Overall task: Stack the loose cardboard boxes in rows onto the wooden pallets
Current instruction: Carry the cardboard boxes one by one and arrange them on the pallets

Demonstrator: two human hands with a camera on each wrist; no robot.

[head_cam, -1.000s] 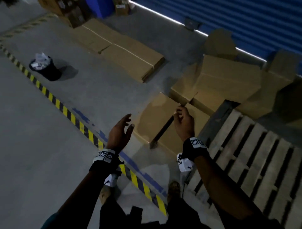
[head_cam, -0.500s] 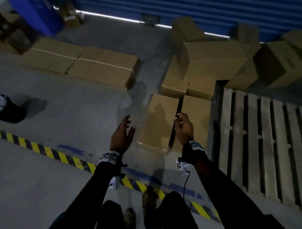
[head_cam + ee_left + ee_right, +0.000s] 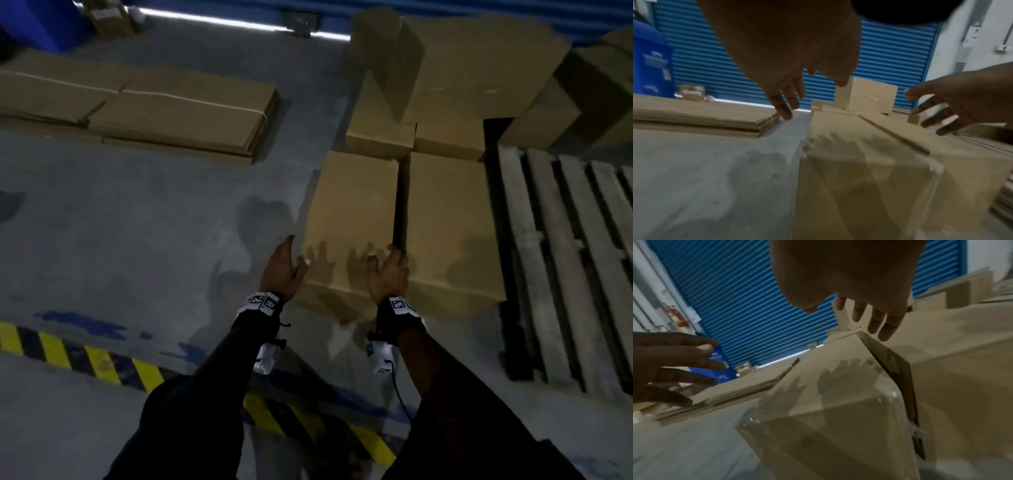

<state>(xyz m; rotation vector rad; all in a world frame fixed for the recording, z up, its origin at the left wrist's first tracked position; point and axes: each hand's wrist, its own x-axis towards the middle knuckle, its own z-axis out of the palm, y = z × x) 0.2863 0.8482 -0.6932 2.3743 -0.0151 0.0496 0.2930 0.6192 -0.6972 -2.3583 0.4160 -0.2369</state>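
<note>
Both spread, empty hands, left hand (image 3: 281, 270) and right hand (image 3: 388, 272), now flank box (image 3: 349, 219).

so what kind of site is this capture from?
Most likely a warehouse or loading bay: a blue roller shutter door, a wooden pallet on bare concrete, yellow-black hazard tape on the floor, and sealed cardboard boxes beside bundles of flattened cartons.
</note>
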